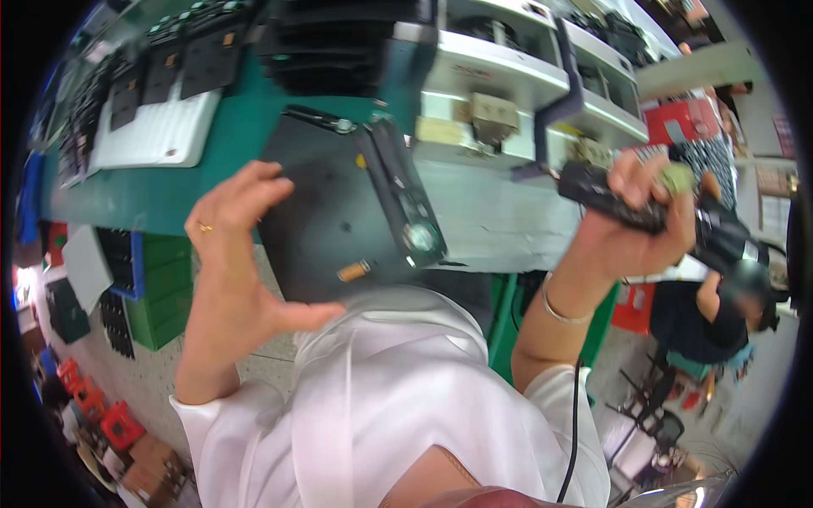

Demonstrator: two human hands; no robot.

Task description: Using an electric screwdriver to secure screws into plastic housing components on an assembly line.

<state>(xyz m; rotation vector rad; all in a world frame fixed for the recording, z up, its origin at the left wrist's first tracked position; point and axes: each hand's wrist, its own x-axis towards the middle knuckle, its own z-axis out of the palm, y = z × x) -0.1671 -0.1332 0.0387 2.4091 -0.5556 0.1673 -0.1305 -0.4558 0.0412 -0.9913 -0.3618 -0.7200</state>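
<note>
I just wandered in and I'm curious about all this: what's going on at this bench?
A person in a white top is at a green workbench. Their right hand grips a dark handheld tool, raised off to the right. The left hand is open and holds nothing, beside a flat black panel; whether it touches is unclear. A long black part lies along the panel's right side. More dark panels sit at the upper left.
</note>
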